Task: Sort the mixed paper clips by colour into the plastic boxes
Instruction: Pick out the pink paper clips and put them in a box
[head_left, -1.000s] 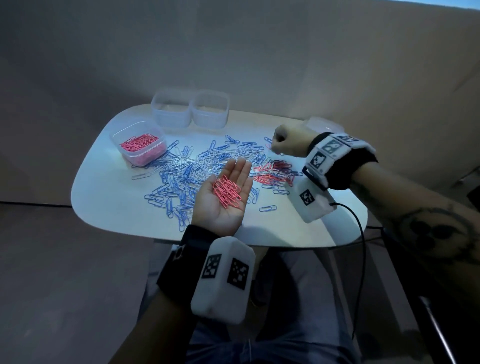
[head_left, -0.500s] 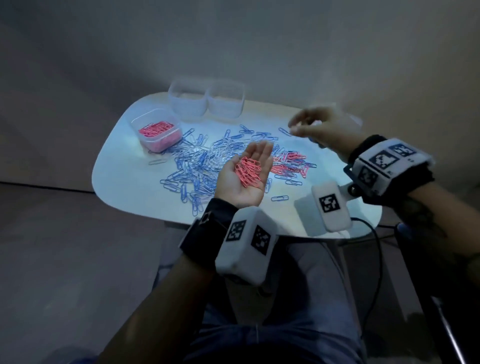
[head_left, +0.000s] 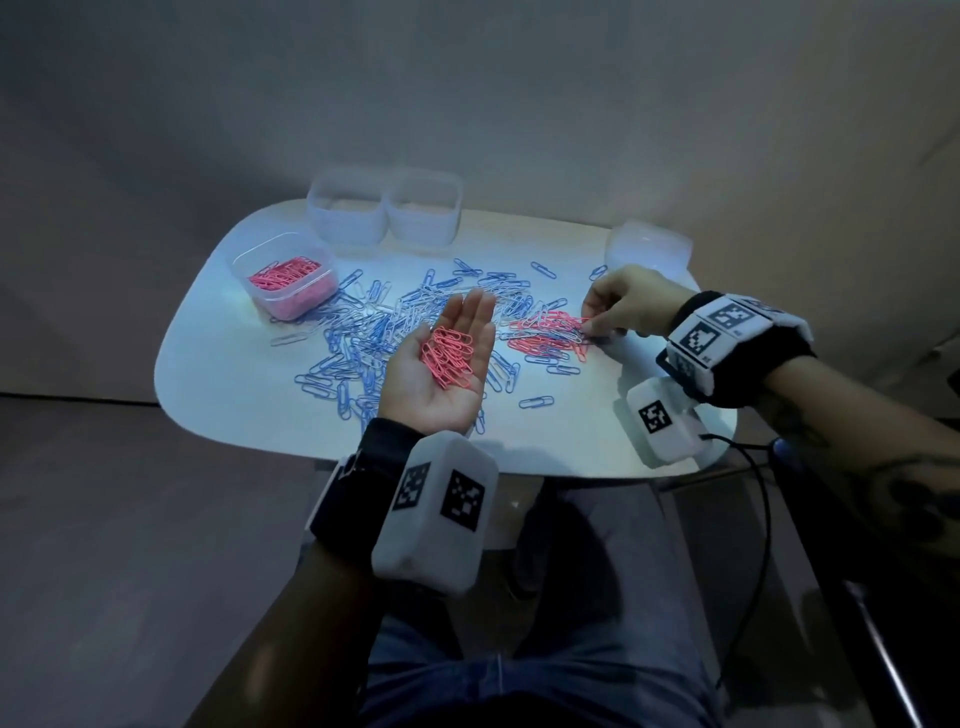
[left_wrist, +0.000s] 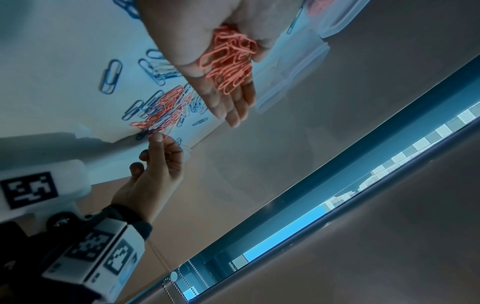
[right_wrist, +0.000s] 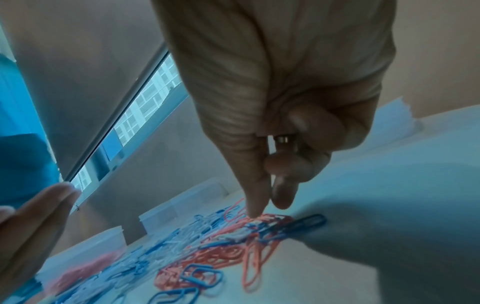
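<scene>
My left hand (head_left: 441, 400) lies palm up over the white table (head_left: 223, 395), fingers straight, carrying a small heap of pink clips (head_left: 448, 358); the left wrist view shows those pink clips (left_wrist: 231, 61) too. My right hand (head_left: 589, 325) reaches down at the right edge of a pink heap on the table (head_left: 545, 332). Its thumb and forefinger pinch a pink clip (left_wrist: 166, 131) and the other fingers are curled. Blue and pale clips (head_left: 363, 343) are strewn across the middle. A clear box of pink clips (head_left: 284, 275) stands at the far left.
Two empty clear boxes (head_left: 347, 210) (head_left: 425, 210) stand side by side at the table's far edge. Another clear plastic piece (head_left: 649, 247) sits at the far right, just behind my right hand. A wall rises close behind the table. A cable (head_left: 748, 467) hangs off the right.
My right hand rose from the far side of the table, then came down onto the pink heap. The left palm has stayed up with its clips.
</scene>
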